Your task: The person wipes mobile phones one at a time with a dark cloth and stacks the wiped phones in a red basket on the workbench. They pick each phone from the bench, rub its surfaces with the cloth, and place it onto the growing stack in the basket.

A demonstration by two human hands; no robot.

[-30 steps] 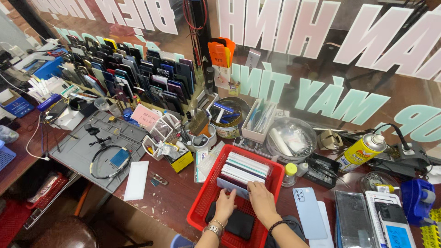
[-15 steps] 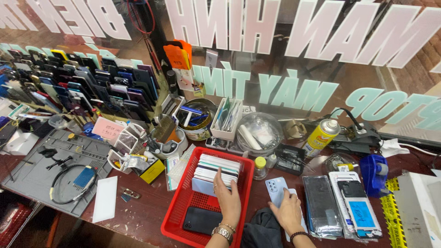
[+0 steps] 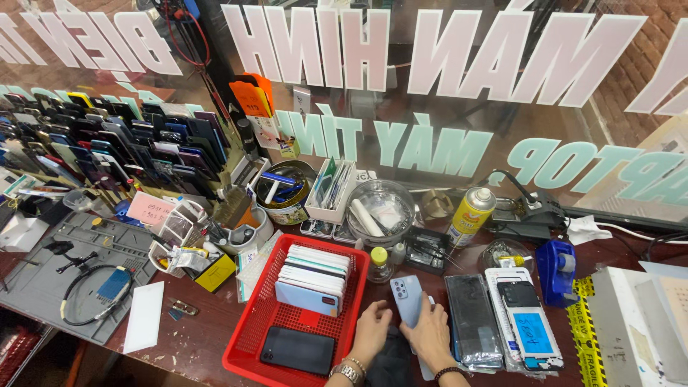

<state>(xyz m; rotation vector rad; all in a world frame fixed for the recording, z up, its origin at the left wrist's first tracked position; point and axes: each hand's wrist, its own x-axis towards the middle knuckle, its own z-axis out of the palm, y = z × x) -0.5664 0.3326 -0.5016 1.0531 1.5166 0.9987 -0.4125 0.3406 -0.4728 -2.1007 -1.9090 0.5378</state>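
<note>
The right hand (image 3: 432,333) grips a pale blue-grey smartphone with a cluster of camera lenses (image 3: 408,299), fingers wrapped around its lower half so it stands tilted, back side up, just above the dark red-brown wooden desk (image 3: 208,326). The left hand (image 3: 371,331), wearing a metal-link wristwatch (image 3: 349,371), lies with fingers loosely curled beside the phone's lower edge, touching the right rim of a red perforated plastic basket (image 3: 264,322); whether it pinches anything cannot be told. Inside the basket a row of phones stacked on edge (image 3: 313,278) fills the far end, and a black smartphone lying flat (image 3: 297,350) sits at the near end. Just right of the hands lie a dark phone screen in a clear sleeve (image 3: 473,320) and a white-framed phone panel with a blue sticker (image 3: 524,322). Beyond them stand a small yellow-capped bottle (image 3: 379,265), a yellow spray can with a white cap (image 3: 470,216), a clear round plastic tub (image 3: 378,209) and a blue tape dispenser (image 3: 557,262). To the far left a grey silicone repair mat (image 3: 43,279) carries a coiled cable, with a white rectangular card (image 3: 144,327) at its near corner, and racks of upright phones (image 3: 107,150) line the lettered glass window (image 3: 444,86).
</note>
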